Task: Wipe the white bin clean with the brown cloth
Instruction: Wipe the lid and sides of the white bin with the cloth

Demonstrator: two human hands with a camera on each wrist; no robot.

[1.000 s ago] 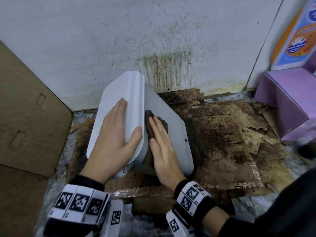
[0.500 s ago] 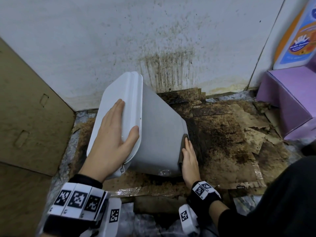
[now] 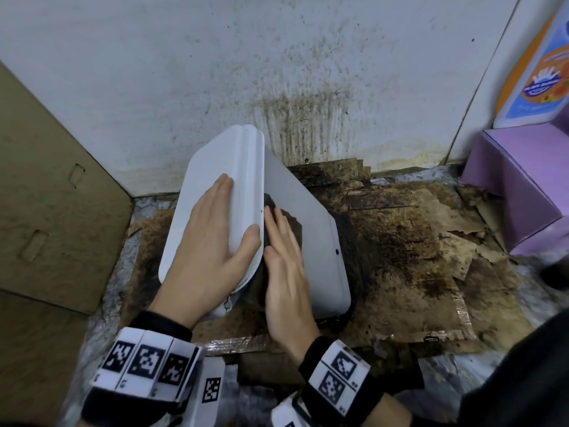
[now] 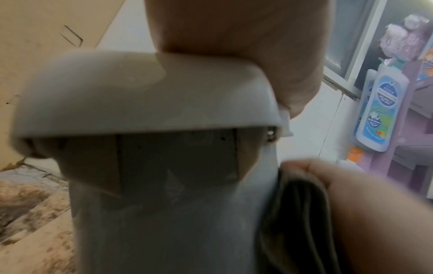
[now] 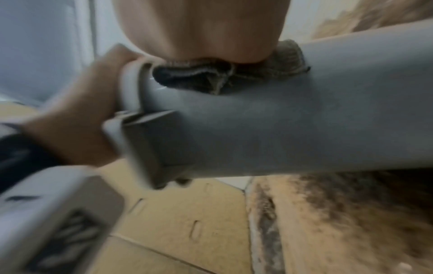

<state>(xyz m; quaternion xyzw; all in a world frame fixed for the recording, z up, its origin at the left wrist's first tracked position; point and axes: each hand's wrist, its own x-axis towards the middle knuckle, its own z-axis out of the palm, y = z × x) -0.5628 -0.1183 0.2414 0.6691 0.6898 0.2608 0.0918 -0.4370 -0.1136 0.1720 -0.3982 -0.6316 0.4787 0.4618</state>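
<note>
white bin [image 3: 311, 241] tipped; lid end left

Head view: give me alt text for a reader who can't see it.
A right hand presses a dark brown cloth flat against the side of a tipped white plastic bin, while the left hand steadies its lid end. The bin rests on stained brown cardboard by a spattered white wall.

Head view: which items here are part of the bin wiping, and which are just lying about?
In the job: bin, cloth, left hand steadying the lid, right hand pressing the cloth.

Lying about: cardboard, purple box, bottle, soiled floor card.
</note>
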